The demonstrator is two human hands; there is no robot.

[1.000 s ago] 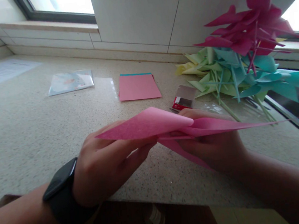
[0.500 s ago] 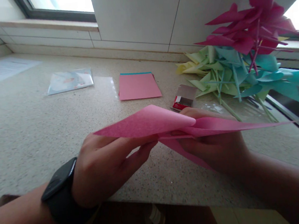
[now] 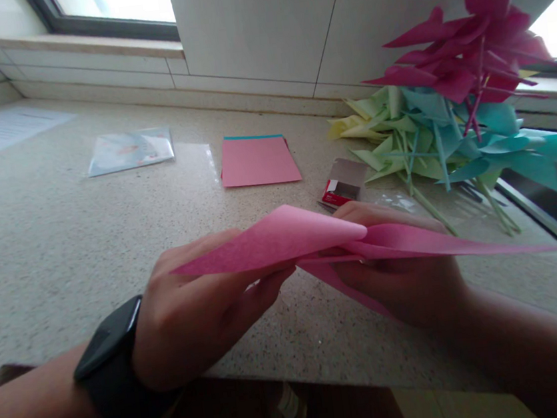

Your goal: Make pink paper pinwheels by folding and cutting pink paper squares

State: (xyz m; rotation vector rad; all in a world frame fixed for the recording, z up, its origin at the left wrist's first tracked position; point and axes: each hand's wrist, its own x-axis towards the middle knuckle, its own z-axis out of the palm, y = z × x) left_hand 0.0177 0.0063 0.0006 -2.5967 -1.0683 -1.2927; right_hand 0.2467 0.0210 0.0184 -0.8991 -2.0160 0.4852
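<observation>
A: What is the person wearing?

B: On the left wrist sits a black smartwatch with a rounded rectangular face and matching dark band [image 3: 109, 362]. The screen is dark and shows no markings.

A: Any sleeves?

B: None show. Both forearms are bare up to the near edge. The left hand [image 3: 194, 312] and the right hand [image 3: 407, 275] carry no rings that I can make out, and no gloves.

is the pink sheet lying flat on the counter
No, both the left hand and the right hand hold the pink sheet curled up above the counter.
</observation>
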